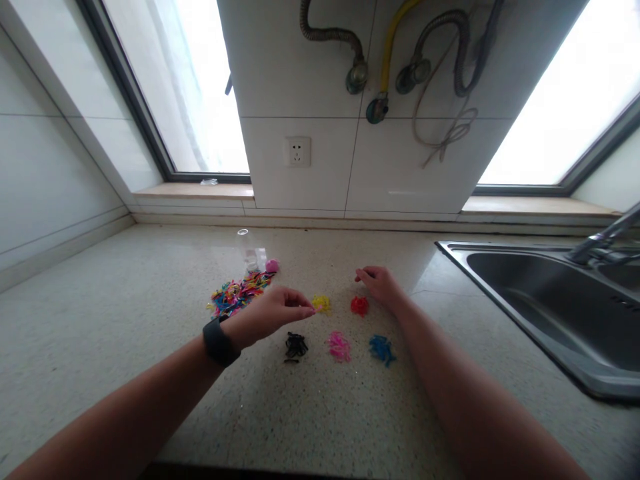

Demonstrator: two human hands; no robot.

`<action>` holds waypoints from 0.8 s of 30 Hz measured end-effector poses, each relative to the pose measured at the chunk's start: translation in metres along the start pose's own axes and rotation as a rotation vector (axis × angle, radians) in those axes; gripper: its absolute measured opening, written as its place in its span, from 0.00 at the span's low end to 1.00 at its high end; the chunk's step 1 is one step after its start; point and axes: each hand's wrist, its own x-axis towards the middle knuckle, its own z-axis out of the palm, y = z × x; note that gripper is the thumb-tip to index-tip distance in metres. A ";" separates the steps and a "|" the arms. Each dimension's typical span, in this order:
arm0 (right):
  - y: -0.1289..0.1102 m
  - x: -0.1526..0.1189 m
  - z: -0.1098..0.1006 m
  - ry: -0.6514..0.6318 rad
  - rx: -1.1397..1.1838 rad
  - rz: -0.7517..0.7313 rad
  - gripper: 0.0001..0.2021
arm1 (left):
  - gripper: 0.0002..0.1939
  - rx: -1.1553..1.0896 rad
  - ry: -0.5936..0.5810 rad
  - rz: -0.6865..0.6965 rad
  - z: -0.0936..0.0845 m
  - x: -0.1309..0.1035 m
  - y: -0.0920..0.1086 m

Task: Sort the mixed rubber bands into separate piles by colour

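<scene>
My left hand (280,309), a dark band on its wrist, pinches a small pink rubber band (315,310) just beside the yellow rubber bands (323,305). Beyond the red rubber bands (359,306) is my right hand (379,281), its fingers curled together; whatever is between the fingertips is too small to make out. Nearer to me lie separate piles of black rubber bands (296,346), pink rubber bands (339,347) and blue rubber bands (383,349). A larger mixed-colour heap of rubber bands (234,296) spreads behind my left hand, which partly covers it.
A clear plastic container (250,253) and a round pink object (271,265) are at the back of the mixed heap. To the right, a steel sink (453,257) with a faucet (603,240) is set into the speckled countertop (125,320). Pipes and a socket (299,152) are on the tiled wall.
</scene>
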 end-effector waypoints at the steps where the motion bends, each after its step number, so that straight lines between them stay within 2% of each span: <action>1: 0.000 0.000 0.000 0.001 0.000 0.003 0.23 | 0.22 -0.080 -0.025 -0.009 0.003 -0.002 0.004; 7: -0.002 -0.001 0.001 0.013 0.005 0.008 0.23 | 0.19 -0.439 -0.130 -0.021 0.019 -0.017 0.024; 11: -0.002 -0.001 0.001 0.005 0.004 0.010 0.23 | 0.14 -0.757 -0.198 -0.053 0.023 -0.025 0.034; 14: -0.003 0.000 0.001 0.003 -0.004 0.012 0.23 | 0.13 -0.834 -0.203 -0.061 0.027 -0.027 0.038; 16: -0.003 -0.001 0.001 -0.001 -0.011 0.013 0.23 | 0.14 -0.798 -0.171 -0.049 0.030 -0.026 0.038; 18: -0.003 -0.001 0.001 -0.005 -0.014 0.017 0.23 | 0.15 -0.661 -0.087 -0.018 0.034 -0.025 0.035; 21: -0.004 -0.001 0.001 -0.008 -0.019 0.025 0.23 | 0.19 -0.318 0.052 0.050 0.040 -0.023 0.030; 24: -0.006 -0.002 0.001 -0.012 -0.023 0.026 0.23 | 0.17 0.037 0.121 0.129 0.045 -0.025 0.029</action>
